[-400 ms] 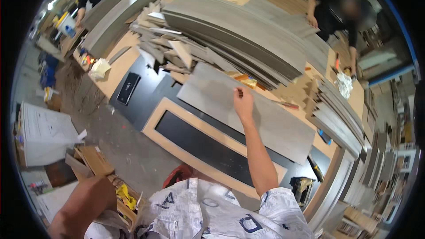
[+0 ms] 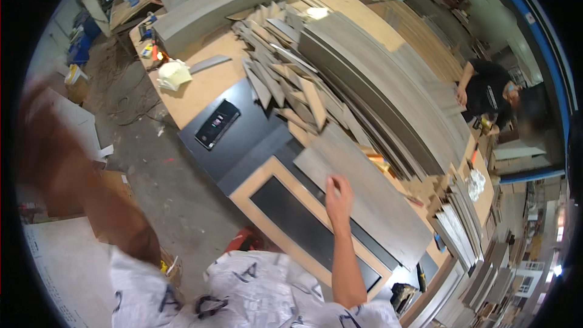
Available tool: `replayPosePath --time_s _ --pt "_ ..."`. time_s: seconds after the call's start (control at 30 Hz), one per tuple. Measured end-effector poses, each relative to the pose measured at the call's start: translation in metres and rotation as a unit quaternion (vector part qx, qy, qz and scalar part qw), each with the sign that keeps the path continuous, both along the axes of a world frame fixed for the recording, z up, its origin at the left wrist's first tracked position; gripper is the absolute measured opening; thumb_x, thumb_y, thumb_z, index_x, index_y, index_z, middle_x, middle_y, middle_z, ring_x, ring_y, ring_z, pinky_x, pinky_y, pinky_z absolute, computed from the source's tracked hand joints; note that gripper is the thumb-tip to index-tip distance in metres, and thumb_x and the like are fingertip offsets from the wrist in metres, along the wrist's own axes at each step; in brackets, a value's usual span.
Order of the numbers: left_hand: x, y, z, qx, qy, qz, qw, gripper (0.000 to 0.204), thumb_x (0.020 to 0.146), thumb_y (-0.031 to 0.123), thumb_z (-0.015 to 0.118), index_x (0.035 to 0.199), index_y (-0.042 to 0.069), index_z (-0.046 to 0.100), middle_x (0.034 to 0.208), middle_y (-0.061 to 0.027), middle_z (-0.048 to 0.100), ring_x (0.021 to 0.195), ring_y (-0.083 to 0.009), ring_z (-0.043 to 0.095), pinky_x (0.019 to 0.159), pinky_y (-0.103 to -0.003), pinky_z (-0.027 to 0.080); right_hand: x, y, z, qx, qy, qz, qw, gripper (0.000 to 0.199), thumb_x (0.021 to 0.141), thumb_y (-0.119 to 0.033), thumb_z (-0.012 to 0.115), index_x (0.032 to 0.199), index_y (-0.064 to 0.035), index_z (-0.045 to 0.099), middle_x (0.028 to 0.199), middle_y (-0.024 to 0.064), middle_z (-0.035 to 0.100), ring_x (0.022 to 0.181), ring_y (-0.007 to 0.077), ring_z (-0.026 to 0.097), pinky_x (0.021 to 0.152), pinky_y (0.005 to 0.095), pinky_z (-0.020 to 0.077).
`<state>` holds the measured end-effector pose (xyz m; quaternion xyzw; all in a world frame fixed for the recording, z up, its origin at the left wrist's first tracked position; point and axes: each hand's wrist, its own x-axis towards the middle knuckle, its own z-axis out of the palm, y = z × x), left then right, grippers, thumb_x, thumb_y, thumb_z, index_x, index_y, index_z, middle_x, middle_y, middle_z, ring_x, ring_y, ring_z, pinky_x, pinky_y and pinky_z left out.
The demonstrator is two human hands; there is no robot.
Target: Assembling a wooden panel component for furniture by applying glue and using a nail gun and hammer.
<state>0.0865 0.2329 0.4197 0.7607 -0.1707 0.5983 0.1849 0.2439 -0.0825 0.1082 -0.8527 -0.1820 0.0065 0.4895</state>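
Note:
My right hand (image 2: 339, 199) is over the near edge of a flat grey board (image 2: 379, 197). Its fingers are curled together; anything between them is too small to make out. My left hand (image 2: 48, 115) is raised at the far left, smeared by motion, so its fingers do not show clearly. On the near side of the grey board lies a light wooden frame (image 2: 248, 193) around a dark panel (image 2: 285, 209). A black phone (image 2: 217, 124) rests on the dark board (image 2: 243, 106) to the left.
Grey offcuts (image 2: 291, 79) are heaped behind the phone, beside long stacked grey boards (image 2: 388, 97). A pale dust mask (image 2: 174, 75) sits near the table's left edge. A drill (image 2: 402, 296) lies at the right. Two people work across the table, at the far left and right.
My left arm has swung up and outward to the left. The view has shifted, and my right hand now appears nearer the grey board's near edge.

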Motion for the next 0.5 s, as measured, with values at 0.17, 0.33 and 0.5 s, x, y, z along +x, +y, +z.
replayPosePath --time_s 0.17,0.33,0.5 --pt "0.055 0.278 -0.283 -0.174 0.348 0.36 0.848 0.049 0.08 0.018 0.074 0.126 0.004 0.061 0.109 -0.0205 0.066 0.094 -0.0356 0.064 0.083 -0.041 0.051 -0.067 -0.056 0.005 -0.05 0.086 -0.079 0.992 0.013 0.093 -0.011 0.063 0.097 0.0007 0.065 0.089 0.0111 0.067 0.083 0.0191 0.065 0.077 0.0305 0.0518" --pt "0.044 0.343 -0.381 -0.134 0.411 0.392 0.812 0.047 0.081 0.017 0.07 0.128 0.012 0.062 0.113 -0.0167 0.064 0.1 -0.0364 0.058 0.089 -0.044 0.046 -0.109 -0.11 -0.009 -0.054 0.163 -0.175 0.969 0.015 0.096 -0.012 0.061 0.096 0.0028 0.065 0.086 0.0091 0.067 0.078 0.0153 0.065 0.074 0.0273 0.0518" --pt "0.062 0.341 -0.369 -0.042 0.408 0.432 0.803 0.025 0.085 0.022 0.067 0.107 0.011 0.069 0.106 -0.0083 0.066 0.101 -0.0308 0.058 0.082 -0.046 0.042 -0.105 -0.098 -0.017 -0.034 0.196 -0.196 0.96 0.016 0.096 -0.012 0.06 0.096 0.0037 0.064 0.083 0.0089 0.066 0.078 0.0143 0.065 0.071 0.0256 0.051"
